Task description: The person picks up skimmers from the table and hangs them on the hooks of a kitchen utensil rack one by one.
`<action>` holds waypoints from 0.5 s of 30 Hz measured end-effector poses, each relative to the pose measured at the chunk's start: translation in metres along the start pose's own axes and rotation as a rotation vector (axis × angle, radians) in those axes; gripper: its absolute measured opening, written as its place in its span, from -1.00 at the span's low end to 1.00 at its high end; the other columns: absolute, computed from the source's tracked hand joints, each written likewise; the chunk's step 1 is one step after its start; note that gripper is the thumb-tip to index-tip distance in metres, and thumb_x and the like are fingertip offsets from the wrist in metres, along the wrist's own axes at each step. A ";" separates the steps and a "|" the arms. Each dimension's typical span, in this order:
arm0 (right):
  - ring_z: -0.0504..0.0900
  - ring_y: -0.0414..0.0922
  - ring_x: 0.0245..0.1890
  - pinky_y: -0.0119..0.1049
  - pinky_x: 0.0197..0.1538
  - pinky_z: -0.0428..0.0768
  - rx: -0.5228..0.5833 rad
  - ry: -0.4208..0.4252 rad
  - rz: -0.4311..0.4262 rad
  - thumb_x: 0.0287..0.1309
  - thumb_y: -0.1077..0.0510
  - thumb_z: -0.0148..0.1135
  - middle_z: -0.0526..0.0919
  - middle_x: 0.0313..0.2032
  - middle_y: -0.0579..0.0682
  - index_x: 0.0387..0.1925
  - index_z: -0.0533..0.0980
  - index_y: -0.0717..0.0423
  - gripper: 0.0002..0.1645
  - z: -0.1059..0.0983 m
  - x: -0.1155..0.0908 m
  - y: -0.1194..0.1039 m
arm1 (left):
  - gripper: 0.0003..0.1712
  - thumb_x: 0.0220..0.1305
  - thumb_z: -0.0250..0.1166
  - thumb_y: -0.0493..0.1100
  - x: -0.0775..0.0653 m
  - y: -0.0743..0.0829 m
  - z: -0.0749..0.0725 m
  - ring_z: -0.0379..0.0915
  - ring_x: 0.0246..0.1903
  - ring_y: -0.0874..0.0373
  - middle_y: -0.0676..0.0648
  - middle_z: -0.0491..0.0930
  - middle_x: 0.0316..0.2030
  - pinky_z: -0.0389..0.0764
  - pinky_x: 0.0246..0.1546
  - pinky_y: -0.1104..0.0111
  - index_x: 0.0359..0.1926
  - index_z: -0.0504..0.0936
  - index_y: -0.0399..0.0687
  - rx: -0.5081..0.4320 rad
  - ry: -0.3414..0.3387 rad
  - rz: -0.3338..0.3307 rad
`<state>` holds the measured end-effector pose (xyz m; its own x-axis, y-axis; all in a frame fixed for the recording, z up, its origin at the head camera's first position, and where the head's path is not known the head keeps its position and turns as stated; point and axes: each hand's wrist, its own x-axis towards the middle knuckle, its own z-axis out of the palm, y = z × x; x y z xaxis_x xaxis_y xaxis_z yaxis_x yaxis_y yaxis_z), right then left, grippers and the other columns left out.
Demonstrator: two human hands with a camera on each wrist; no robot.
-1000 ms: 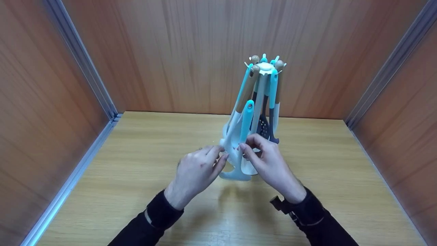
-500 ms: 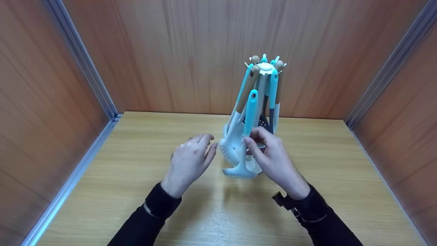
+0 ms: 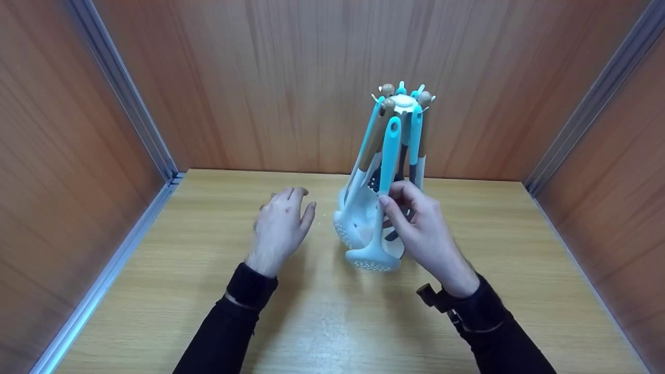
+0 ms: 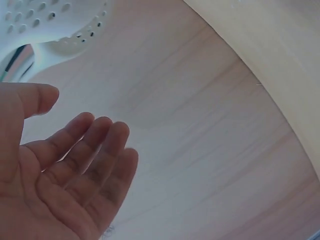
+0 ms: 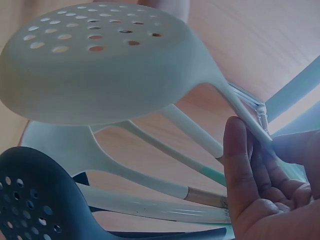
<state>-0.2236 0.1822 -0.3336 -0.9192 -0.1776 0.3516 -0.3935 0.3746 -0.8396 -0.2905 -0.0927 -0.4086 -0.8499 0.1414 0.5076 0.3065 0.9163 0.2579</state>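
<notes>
My right hand [image 3: 427,228] pinches the shaft of a white skimmer [image 3: 373,255] with a turquoise handle. Its holed head points down in front of a utensil stand [image 3: 404,101]. In the right wrist view the skimmer's head [image 5: 100,90] fills the upper left, thumb and fingers around its shaft. Wooden- and turquoise-handled utensils hang on the stand, among them a white holed one [image 3: 347,228] at the left. My left hand [image 3: 280,223] hovers left of the stand, holding nothing; the left wrist view shows its fingers [image 4: 100,150] loosely extended.
A light wood tabletop [image 3: 239,202] lies beneath. Wood-grain panels [image 3: 286,88] stand at the back and both sides, with metal strips in the corners. A dark holed skimmer [image 5: 40,205] hangs close to the held one in the right wrist view.
My right hand has raised the skimmer and shifted it slightly right, its handle top nearing the stand's top. My left hand has moved away from the utensils, left and up.
</notes>
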 end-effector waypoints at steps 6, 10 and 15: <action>0.72 -0.05 -0.20 -0.28 -0.20 0.83 0.022 0.023 0.005 0.55 0.01 0.19 0.66 -0.15 0.02 0.09 0.56 0.08 -0.72 -0.005 0.002 -0.003 | -0.55 0.50 0.26 0.14 0.003 -0.013 0.012 0.72 0.06 -0.12 -0.13 0.77 0.06 0.74 -0.06 -0.04 0.17 0.65 -0.05 0.027 -0.008 -0.038; 0.72 -0.04 -0.21 -0.25 -0.21 0.83 0.039 0.044 -0.007 0.56 0.00 0.17 0.66 -0.14 0.01 0.08 0.57 0.06 -0.74 -0.008 0.005 -0.004 | -0.53 0.49 0.28 0.15 0.003 -0.018 0.017 0.70 0.07 -0.15 -0.14 0.75 0.09 0.72 -0.06 -0.07 0.21 0.64 -0.04 0.032 -0.034 -0.072; 0.71 -0.04 -0.22 -0.23 -0.24 0.83 0.031 0.066 -0.004 0.57 -0.03 0.15 0.67 -0.14 0.01 0.06 0.58 0.04 -0.72 -0.011 0.008 -0.003 | -0.50 0.50 0.26 0.16 0.002 -0.023 0.023 0.68 0.09 -0.18 -0.16 0.73 0.11 0.70 -0.03 -0.08 0.23 0.62 -0.06 0.046 -0.059 -0.089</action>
<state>-0.2298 0.1894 -0.3237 -0.9169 -0.1185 0.3810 -0.3978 0.3449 -0.8501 -0.3092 -0.1051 -0.4322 -0.8970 0.0795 0.4349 0.2101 0.9422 0.2611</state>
